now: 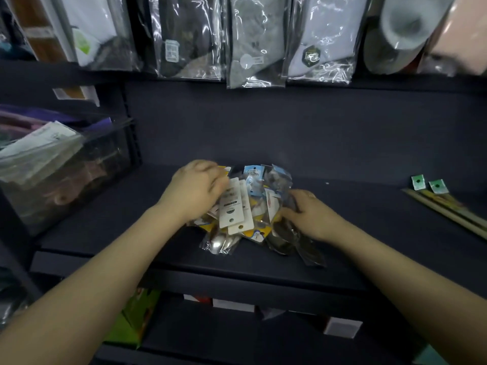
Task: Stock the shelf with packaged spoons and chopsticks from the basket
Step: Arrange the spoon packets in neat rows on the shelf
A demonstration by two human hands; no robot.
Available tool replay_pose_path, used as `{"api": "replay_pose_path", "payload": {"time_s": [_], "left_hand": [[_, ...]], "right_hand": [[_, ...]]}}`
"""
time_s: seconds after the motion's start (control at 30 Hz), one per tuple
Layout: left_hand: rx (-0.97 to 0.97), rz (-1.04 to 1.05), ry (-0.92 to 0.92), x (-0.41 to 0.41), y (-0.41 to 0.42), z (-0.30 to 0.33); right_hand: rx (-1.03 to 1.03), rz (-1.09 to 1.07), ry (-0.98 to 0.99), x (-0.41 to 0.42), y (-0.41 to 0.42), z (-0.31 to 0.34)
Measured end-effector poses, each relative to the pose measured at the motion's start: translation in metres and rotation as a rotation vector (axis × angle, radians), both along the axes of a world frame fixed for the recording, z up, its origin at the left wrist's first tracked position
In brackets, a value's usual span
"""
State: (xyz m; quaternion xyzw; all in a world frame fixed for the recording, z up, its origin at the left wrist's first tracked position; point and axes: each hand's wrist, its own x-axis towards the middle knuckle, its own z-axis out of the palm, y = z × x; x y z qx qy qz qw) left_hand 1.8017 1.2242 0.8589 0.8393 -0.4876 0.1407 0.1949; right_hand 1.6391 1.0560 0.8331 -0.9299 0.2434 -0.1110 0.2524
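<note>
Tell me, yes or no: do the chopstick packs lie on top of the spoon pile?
No, the chopstick packs lie apart at the shelf's right end, away from the spoon pile.

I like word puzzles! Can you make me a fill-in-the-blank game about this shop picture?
1. Both hands are on a pile of packaged ____ on the shelf.
2. The chopsticks lie to the ____ of the pile.
3. The chopstick packs have ____ tags on top.
4. The left hand and right hand are on ____ sides of the pile.

Missing words: spoons; right; green; opposite
</note>
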Motion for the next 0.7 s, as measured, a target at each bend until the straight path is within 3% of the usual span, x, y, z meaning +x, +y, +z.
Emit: {"api": "replay_pose_path", "payload": {"time_s": [0.07, 0.13, 0.27, 0.53, 0.6, 0.7], "left_hand": [[0.017, -0.251, 0.095, -0.016, -0.002, 0.001], [0.158, -0.381, 0.119, -0.032, -0.007, -0.002], [0.393, -0.278, -0.083, -0.036, -0.011, -0.014], [0.096, -0.229, -0.135, 0.0, 0.025, -0.021], [-0.008, -0.197, -0.126, 0.013, 0.037, -0.022], [-0.184, -0.097, -0.004, 0.026, 0.047, -0.021]], "right_hand": [[0.035, -0.071, 0.0, 0.002, 0.001, 0.002], [0.092, -0.068, -0.01, 0.004, 0.005, 0.004], [0.161, -0.167, -0.049, 0.014, 0.005, 0.0], [0.01, -0.28, 0.117, 0.033, -0.007, 0.009], [0.075, -0.289, 0.056, 0.033, -0.01, 0.01], [0.342, -0.342, -0.182, 0.033, -0.011, 0.015]]}}
